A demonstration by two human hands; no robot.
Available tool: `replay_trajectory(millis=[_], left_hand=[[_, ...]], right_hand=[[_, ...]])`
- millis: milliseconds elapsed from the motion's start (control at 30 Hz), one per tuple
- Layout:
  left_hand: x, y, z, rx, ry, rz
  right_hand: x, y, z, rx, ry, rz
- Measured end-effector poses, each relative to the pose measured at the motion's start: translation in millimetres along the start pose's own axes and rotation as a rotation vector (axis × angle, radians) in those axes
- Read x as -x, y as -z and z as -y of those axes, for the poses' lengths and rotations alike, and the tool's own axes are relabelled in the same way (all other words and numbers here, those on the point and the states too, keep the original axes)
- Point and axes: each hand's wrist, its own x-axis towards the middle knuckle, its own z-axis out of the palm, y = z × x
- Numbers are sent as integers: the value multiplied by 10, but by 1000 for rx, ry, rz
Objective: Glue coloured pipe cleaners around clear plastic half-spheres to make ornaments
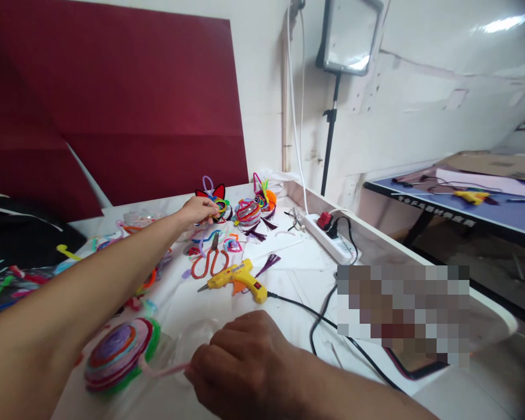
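- Disc (118, 353), a flat coil of pipe cleaners in purple, orange, red and green rings, lies at the near left edge of the table (306, 262). It looks tightly wound and whole.
- A pink strand (164, 368) runs loose from its rim toward the right hand (240, 364), so the outermost turn is not laid down.
- The right hand, seen from the back, is curled almost into a fist. Its fingertips are closed on the free end of the strand, just beside the disc.
- The left hand (198, 210) is stretched far across the table. Its fingers are bent down onto a red-eared figure (219, 191) and seem to pinch the coloured loops at its front. How firm the hold is, I cannot tell.
- Two more figures stand just beside that one: a striped ball (247, 211) with dark tassels and an orange one (269, 197). All three look shaped and decorated, so part of the making appears done.
- Loose pipe cleaners (9, 286) lie scattered along the left edge, bent and unused. I judge that plenty of material is left.
- Between the hands lie red scissors (209, 262) and a yellow glue gun (238, 279). Neither hand touches them.
- The gun's black cord (319, 318) trails toward a white power strip (332, 239) near the far right edge of the table.
- A dark red board (114, 99) leans against the wall behind the table.
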Motion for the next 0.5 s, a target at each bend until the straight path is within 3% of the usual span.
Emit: replay_trajectory(millis=[267, 500], left_hand=[[-74, 22, 63, 36, 34, 27], [-122, 164, 109, 46, 76, -32]], right_hand=[[0, -9, -7, 11, -6, 11], [19, -1, 12, -7, -23, 18]])
